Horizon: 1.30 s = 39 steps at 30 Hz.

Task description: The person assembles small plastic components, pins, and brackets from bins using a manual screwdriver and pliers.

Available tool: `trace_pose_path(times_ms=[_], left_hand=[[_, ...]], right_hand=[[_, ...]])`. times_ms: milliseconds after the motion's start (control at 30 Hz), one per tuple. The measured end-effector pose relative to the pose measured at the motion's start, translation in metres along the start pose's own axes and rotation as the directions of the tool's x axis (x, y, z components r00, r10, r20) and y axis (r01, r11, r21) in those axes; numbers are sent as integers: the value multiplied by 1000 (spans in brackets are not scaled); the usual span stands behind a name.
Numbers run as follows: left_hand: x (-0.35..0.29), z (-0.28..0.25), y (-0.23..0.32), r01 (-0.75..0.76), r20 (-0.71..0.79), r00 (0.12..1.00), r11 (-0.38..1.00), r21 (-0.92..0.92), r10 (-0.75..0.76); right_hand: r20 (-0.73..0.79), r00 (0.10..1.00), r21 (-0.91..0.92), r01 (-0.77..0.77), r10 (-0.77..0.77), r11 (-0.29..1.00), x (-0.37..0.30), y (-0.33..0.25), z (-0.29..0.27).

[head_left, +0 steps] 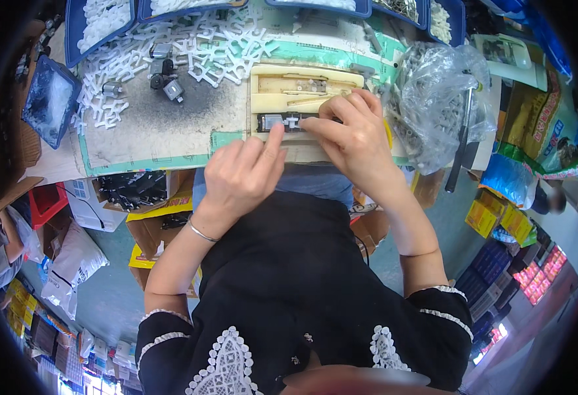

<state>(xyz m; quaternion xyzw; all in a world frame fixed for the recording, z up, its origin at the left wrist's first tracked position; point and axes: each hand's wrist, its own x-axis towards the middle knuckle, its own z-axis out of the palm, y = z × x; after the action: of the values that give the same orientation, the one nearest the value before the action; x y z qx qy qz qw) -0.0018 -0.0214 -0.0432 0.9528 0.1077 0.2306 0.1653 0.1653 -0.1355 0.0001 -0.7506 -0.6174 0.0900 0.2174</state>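
Upper centre of frame: cream jig block (pixel 302 95) on the table (pixel 150 131). Left hand (pixel 243 174) loosely curled, thumb tip pressing the small dark part (pixel 282 122) in the jig's slot. Right hand (pixel 354 138) pinching that part's right end. Clear bag (pixel 433 99) just right.

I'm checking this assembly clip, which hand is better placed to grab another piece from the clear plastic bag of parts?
Right, probably. The right hand works at the cream jig directly beside the clear plastic bag, while the left hand sits on the jig's far side from it.

Workbench (pixel 150 131) with jig (pixel 302 85), white crosses (pixel 223 46).
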Motion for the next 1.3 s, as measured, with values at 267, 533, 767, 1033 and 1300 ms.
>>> trace_pose_path(times_ms=[267,533,767,1033,1300], left_hand=[[26,-2,-8,-53,-120,992,998,-24,50],[50,-46,-43,66,-188,976,971,-230,-111],[97,-96,-174,508,-251,859,803,312,-446],[126,-72,-231,466,-120,868,704,536,-482],[131,-77,-237,532,-107,816,668,521,-567]], right_hand=[[-281,950,163,-91,134,982,39,44,-50],[-55,965,-531,-244,255,812,116,135,-61],[-146,979,-537,-202,145,819,116,136,-53],[-381,878,-59,-334,288,941,109,138,-64],[-449,842,13,-329,299,944,116,131,-59]])
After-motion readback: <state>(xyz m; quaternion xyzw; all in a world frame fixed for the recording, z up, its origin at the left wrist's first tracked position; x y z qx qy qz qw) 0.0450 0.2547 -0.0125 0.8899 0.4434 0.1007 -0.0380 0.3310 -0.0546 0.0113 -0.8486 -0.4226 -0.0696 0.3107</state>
